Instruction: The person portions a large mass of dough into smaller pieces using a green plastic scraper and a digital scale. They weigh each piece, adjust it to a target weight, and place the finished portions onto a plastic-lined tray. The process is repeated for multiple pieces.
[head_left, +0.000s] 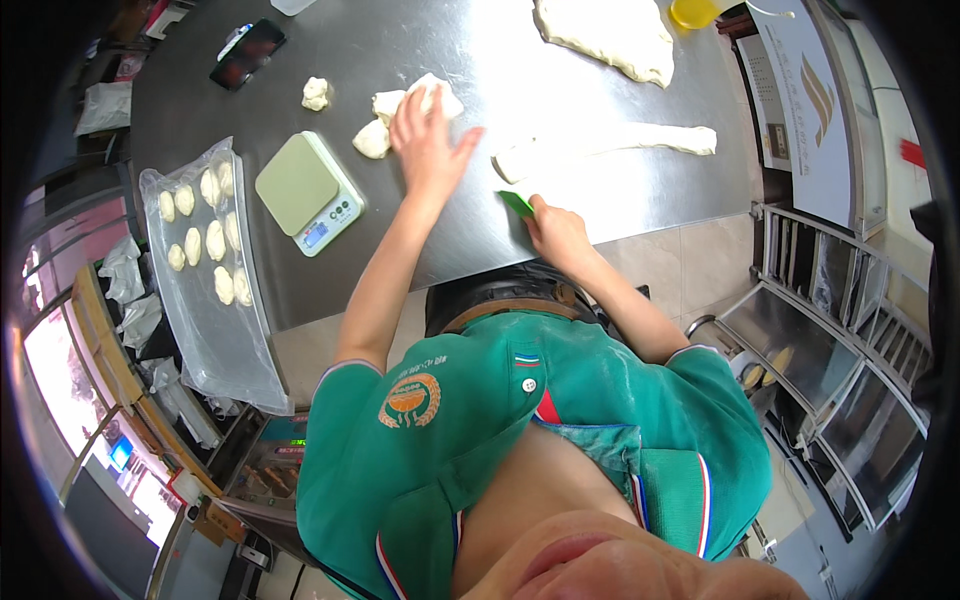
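My left hand (431, 150) lies with spread fingers against several dough pieces (373, 139) on the steel table (465, 247); whether it grips one cannot be told. A green scraper (516, 203) is held in my right hand (559, 231), just below the near end of a long dough strip (645, 138). To the left of the hands stands a kitchen scale (298, 184) with a bare platform. One small dough lump (316, 94) rests above the scale. At the table's left lies a plastic-lined tray (196, 337) holding several small dough pieces (215, 240).
A large dough slab (611, 34) lies at the far side, near a container of yellow liquid (694, 12). A phone (247, 55) lies at the far left. Metal racks (817, 300) stand to the right, beyond the table's edge.
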